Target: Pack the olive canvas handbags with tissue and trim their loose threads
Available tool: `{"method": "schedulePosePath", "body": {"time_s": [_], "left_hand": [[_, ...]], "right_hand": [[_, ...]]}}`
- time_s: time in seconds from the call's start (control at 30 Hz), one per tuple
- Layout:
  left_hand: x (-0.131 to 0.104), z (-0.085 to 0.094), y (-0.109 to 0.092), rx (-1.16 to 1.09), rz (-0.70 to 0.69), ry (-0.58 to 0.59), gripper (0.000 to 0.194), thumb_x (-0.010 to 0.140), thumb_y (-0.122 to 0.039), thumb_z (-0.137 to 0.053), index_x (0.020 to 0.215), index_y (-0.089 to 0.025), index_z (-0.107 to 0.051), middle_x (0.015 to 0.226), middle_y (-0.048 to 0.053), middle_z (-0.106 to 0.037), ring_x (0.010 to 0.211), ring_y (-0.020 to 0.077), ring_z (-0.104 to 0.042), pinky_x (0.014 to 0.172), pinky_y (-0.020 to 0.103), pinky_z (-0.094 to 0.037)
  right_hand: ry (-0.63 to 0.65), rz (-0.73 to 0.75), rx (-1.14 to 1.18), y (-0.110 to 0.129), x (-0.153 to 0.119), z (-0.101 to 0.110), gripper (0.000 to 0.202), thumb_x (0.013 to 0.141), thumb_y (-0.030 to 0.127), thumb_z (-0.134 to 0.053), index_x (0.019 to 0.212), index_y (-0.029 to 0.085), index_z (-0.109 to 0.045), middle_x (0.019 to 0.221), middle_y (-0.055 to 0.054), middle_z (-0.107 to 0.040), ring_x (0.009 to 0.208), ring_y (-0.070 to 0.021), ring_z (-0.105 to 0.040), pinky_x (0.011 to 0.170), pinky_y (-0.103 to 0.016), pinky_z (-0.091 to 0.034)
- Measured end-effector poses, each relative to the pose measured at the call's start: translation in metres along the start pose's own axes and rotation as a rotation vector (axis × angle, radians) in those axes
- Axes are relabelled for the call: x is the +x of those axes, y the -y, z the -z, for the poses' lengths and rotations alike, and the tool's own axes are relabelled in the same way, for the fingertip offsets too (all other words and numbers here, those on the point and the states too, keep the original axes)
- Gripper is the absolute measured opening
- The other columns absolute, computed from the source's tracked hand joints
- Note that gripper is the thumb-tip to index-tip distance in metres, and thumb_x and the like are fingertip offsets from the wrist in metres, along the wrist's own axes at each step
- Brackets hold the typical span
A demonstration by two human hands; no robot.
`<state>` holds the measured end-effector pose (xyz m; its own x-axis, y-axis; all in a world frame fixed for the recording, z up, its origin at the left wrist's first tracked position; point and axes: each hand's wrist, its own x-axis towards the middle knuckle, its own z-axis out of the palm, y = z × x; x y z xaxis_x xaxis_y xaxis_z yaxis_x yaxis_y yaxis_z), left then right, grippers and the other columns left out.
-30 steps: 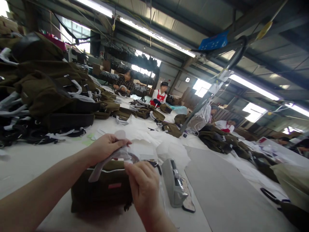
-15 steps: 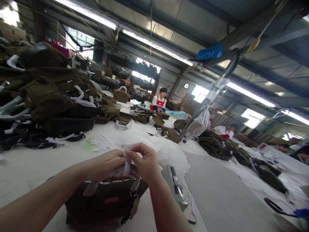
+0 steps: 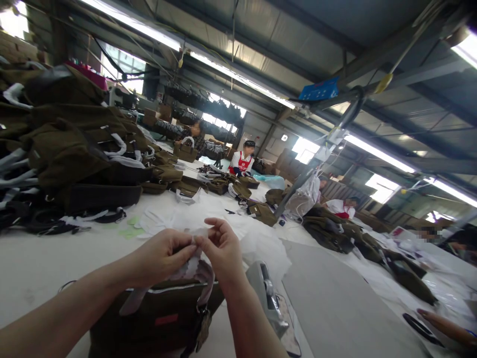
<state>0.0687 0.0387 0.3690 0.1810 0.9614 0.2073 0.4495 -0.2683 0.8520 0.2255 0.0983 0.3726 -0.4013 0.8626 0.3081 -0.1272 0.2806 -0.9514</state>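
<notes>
A dark olive handbag (image 3: 137, 323) with a zipper along its top and a small reddish label stands on the table close in front of me. Its handle (image 3: 204, 283) is covered in pale wrapping. Above the bag, my left hand (image 3: 173, 253) pinches a white strip with a jagged edge (image 3: 192, 266) between thumb and fingers. Close beside it, my right hand (image 3: 221, 251) pinches the same strip with thumb and index finger, its other fingers loosely curled. A metal charm hangs from the bag's right side. My hands partly hide the strip.
A grey tape dispenser (image 3: 266, 293) and a phone (image 3: 286, 328) lie right of the bag. Olive bags (image 3: 70, 139) are heaped at left. White sheets (image 3: 264, 248) lie beyond my hands. Another person's hand (image 3: 443, 325) is at lower right; a co-worker in a red apron (image 3: 244, 163) sits across.
My left hand has turned, its thumb now showing against the strip. The right hand's fingers have lifted apart somewhat. Another person's hand has appeared at lower right.
</notes>
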Motion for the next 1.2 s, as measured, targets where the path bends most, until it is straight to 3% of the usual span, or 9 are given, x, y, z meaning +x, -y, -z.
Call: {"method": "schedulePosePath", "body": {"time_s": [0.17,0.43,0.6,0.67,0.77,0.9,0.97,1.1,1.2], "left_hand": [[0.002,-0.001,0.005,0.082,0.027,-0.031,0.048,0.091,-0.054,-0.039,0.062,-0.017,-0.043,0.06,-0.004,-0.034,0.059,0.0106,-0.031,0.055,0.025,-0.024],[0.003,-0.005,0.015,0.05,0.06,-0.009,0.048,0.088,-0.055,-0.036,0.064,-0.016,-0.051,0.064,-0.001,-0.044,0.064,0.0136,-0.038,0.061,0.026,-0.031],[0.001,-0.012,0.023,0.061,0.091,-0.061,0.052,0.089,-0.061,-0.032,0.063,-0.018,-0.046,0.061,-0.002,-0.041,0.06,0.013,-0.035,0.057,0.026,-0.027],[0.0,-0.012,0.02,0.099,0.067,-0.046,0.056,0.09,-0.063,-0.028,0.061,-0.018,-0.042,0.06,-0.002,-0.037,0.059,0.0125,-0.033,0.056,0.026,-0.025],[-0.002,-0.011,0.012,0.164,0.049,-0.023,0.059,0.092,-0.066,-0.025,0.06,-0.018,-0.037,0.057,-0.003,-0.033,0.056,0.0117,-0.032,0.055,0.026,-0.022],[-0.004,-0.009,0.006,0.191,0.042,-0.019,0.061,0.093,-0.068,-0.026,0.06,-0.018,-0.04,0.056,-0.003,-0.039,0.055,0.0119,-0.036,0.056,0.026,-0.023],[-0.004,-0.008,0.005,0.198,0.045,-0.017,0.061,0.094,-0.067,-0.026,0.06,-0.018,-0.041,0.056,-0.002,-0.041,0.055,0.0122,-0.037,0.056,0.027,-0.024],[-0.007,-0.005,0.002,0.2,0.036,0.021,0.059,0.095,-0.065,-0.026,0.06,-0.018,-0.039,0.055,-0.002,-0.04,0.054,0.0123,-0.035,0.056,0.027,-0.024],[-0.008,-0.004,0.0,0.197,0.026,0.051,0.058,0.095,-0.063,-0.027,0.06,-0.018,-0.04,0.056,-0.002,-0.04,0.054,0.0122,-0.035,0.057,0.027,-0.024]], "right_hand": [[0.0,0.051,-0.147,0.004,-0.003,-0.002,0.022,0.078,0.036,-0.071,0.071,0.017,-0.063,0.064,0.001,-0.06,0.06,-0.0117,-0.05,0.059,-0.025,-0.04],[0.011,0.642,-0.656,0.009,-0.021,-0.009,0.014,0.089,0.018,-0.056,0.075,0.018,-0.059,0.069,-0.001,-0.059,0.069,-0.0151,-0.052,0.065,-0.029,-0.036],[0.085,0.755,-0.732,0.013,-0.022,-0.003,0.015,0.092,0.019,-0.055,0.077,0.019,-0.06,0.071,-0.002,-0.061,0.071,-0.016,-0.052,0.067,-0.03,-0.037],[0.053,0.689,-0.671,0.018,-0.021,0.001,0.02,0.092,0.025,-0.055,0.073,0.019,-0.058,0.069,-0.001,-0.059,0.069,-0.0155,-0.052,0.067,-0.03,-0.037],[-0.038,0.406,-0.524,0.024,-0.013,0.005,0.029,0.093,0.034,-0.051,0.069,0.019,-0.056,0.064,0.0,-0.056,0.065,-0.0142,-0.051,0.063,-0.028,-0.038],[0.11,0.078,-0.304,0.02,-0.002,0.005,0.025,0.084,0.039,-0.063,0.069,0.018,-0.059,0.063,0.001,-0.058,0.062,-0.0128,-0.051,0.061,-0.025,-0.041],[0.163,0.024,-0.215,0.015,0.001,0.004,0.035,0.084,0.046,-0.062,0.064,0.018,-0.058,0.06,0.001,-0.057,0.059,-0.0123,-0.05,0.058,-0.025,-0.041],[0.103,-0.044,-0.1,0.008,0.001,0.005,0.055,0.087,0.064,-0.053,0.057,0.017,-0.059,0.052,0.0,-0.054,0.053,-0.0126,-0.05,0.055,-0.026,-0.042],[0.149,-0.145,-0.044,0.01,0.003,0.009,0.056,0.083,0.066,-0.058,0.056,0.016,-0.064,0.05,-0.001,-0.056,0.05,-0.0128,-0.051,0.055,-0.026,-0.043]]}}
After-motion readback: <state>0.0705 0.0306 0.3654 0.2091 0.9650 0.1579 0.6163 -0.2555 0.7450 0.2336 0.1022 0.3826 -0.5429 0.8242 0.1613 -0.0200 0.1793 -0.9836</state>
